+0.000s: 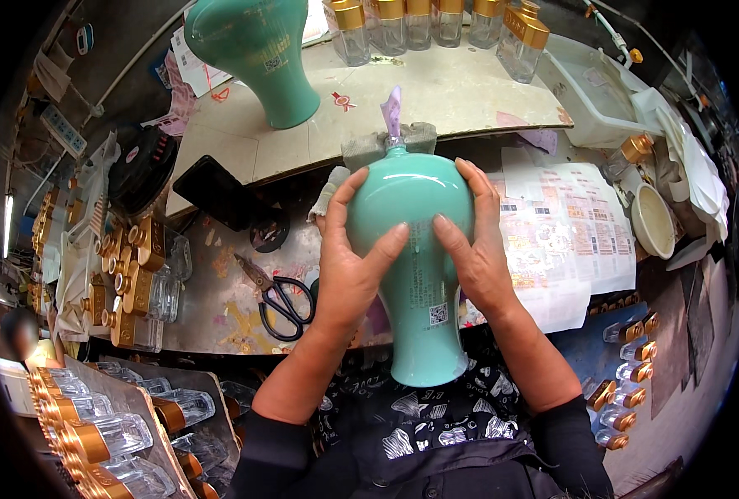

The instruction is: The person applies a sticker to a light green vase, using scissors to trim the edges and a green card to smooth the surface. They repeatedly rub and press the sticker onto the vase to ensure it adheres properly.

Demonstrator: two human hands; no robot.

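A glossy turquoise vase-shaped bottle (411, 200) lies between my two hands, its narrow neck pointing away from me and its flared base toward my lap. My left hand (349, 241) curves round the left side of its wide shoulder. Round the opposite side curves my right hand (477, 237). Both thumbs press on the upper face, near fine printed lettering and a small square code. A lilac crumpled strip (393, 112) sticks out of the bottle's mouth. Grey cloth (361, 150) lies behind the neck. Black-handled scissors (285, 303) rest left of my left forearm.
Another turquoise bottle (274, 75) stands on the raised board (336, 108). Clear bottles with gold tops (419, 21) line the back; more crowd the left and lower right. Printed label sheets (561, 224) lie right, beside a white bowl (654, 220). A dark phone (213, 193) leans left.
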